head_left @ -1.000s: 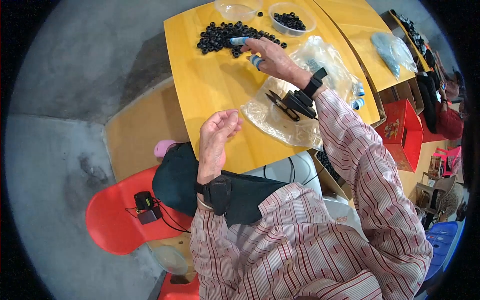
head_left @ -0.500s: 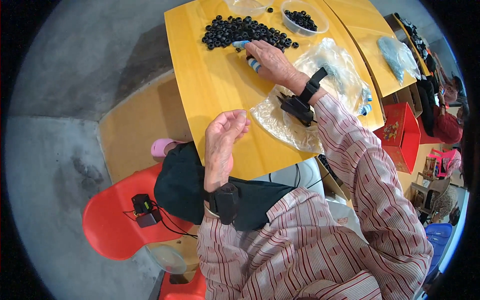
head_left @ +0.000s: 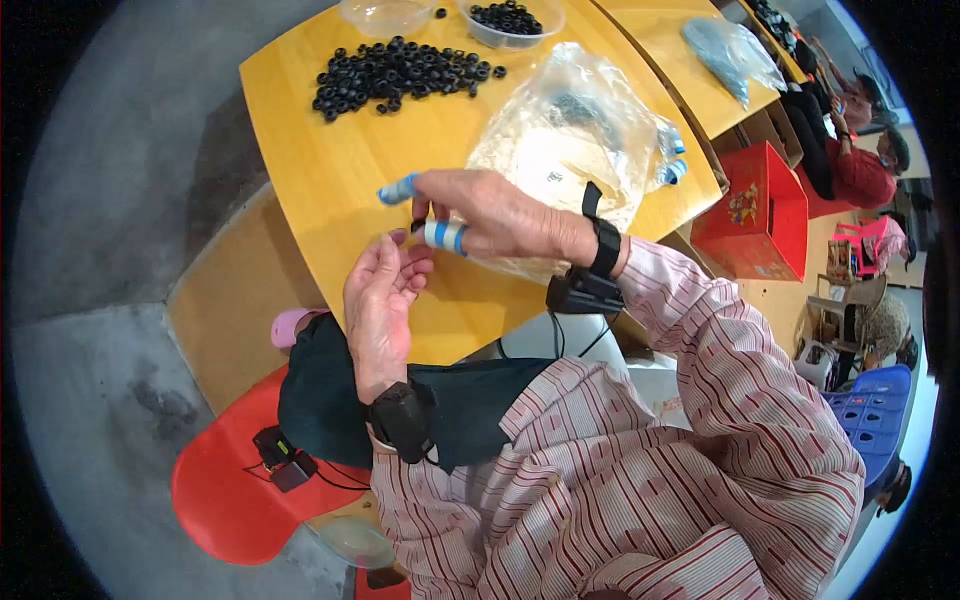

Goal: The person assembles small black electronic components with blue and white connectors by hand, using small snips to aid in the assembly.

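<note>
On the yellow table [head_left: 300,180] lies a loose pile of small black ring-shaped pieces [head_left: 400,75]. My right hand [head_left: 490,215], with blue-and-white tape round its thumb and a finger, pinches a small black piece [head_left: 418,226] that looks like one from the pile. Just below it is my left hand [head_left: 378,310], its thumb and fingertips pressed together; whatever they hold is too small to make out. The fingertips of both hands nearly meet above the table's near part. A crumpled clear plastic bag [head_left: 590,100] lies under and beyond my right hand.
Two clear tubs, one holding black pieces [head_left: 515,40] and another [head_left: 390,18], stand at the far edge. A red box [head_left: 750,215] is to the right, a red chair [head_left: 225,490] at lower left. Other people sit at far right.
My right hand has come back from the pile toward my left hand, with a small black piece in its pinch. The view has shifted, so the table appears further left and up.
</note>
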A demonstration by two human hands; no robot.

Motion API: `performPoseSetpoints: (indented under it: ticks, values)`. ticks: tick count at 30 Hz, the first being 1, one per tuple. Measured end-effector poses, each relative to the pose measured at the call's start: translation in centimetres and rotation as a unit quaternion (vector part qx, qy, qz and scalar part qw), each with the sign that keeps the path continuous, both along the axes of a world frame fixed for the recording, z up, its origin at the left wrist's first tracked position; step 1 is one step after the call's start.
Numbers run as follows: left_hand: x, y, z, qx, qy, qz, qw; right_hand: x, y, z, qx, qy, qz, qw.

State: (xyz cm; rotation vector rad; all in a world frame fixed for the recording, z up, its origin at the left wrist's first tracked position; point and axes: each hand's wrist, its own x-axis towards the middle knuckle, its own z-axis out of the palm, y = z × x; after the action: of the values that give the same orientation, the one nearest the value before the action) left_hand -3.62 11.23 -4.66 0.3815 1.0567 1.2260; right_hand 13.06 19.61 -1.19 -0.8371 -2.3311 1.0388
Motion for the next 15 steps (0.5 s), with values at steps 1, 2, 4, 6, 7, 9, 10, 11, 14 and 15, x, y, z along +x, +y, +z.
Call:
performPoseSetpoints:
  ticks: [1, 2, 4, 6, 7, 9, 10, 11, 14, 15]
  values:
    - [-0.3, -0.2, 0.1, 0.014, -0.019, -0.011, 1.000, -0.1, -0.6, -0.2, -0.002, 0.002, 0.000, 1.000]
    - [-0.3, -0.1, 0.0, 0.022, -0.029, -0.039, 0.999, 0.2, -1.1, -0.7, 0.044, -0.003, 0.002, 0.999]
    - [0.1, -0.2, 0.0, 0.014, -0.019, -0.053, 0.998, 0.9, -1.7, -1.8, 0.091, 0.010, -0.001, 0.996]
    - [0.7, -0.2, 0.4, 0.003, -0.007, -0.068, 0.998, 1.5, -2.5, -1.4, 0.079, 0.010, -0.017, 0.997]
    - [1.0, 0.0, 0.6, 0.002, -0.021, -0.066, 0.998, 1.8, -2.8, -1.0, 0.069, 0.012, -0.029, 0.997]
    - [1.0, -0.1, 0.6, -0.005, -0.033, -0.059, 0.998, 1.8, -3.0, -0.7, 0.061, 0.015, -0.010, 0.998]
    - [0.8, -0.1, 0.4, 0.001, -0.036, -0.066, 0.997, 1.8, -3.1, -0.6, 0.057, 0.017, 0.009, 0.998]
    - [0.6, -0.3, 0.2, 0.010, -0.038, -0.074, 0.996, 2.0, -3.3, -0.5, 0.056, 0.017, 0.008, 0.998]
    - [-0.2, -0.9, -0.1, -0.020, -0.021, -0.077, 0.997, 2.9, -3.6, -0.5, 0.035, 0.016, 0.005, 0.999]
    - [0.1, -0.8, -0.3, -0.021, -0.026, -0.082, 0.996, 4.5, -3.2, -0.5, 0.076, 0.001, -0.042, 0.996]
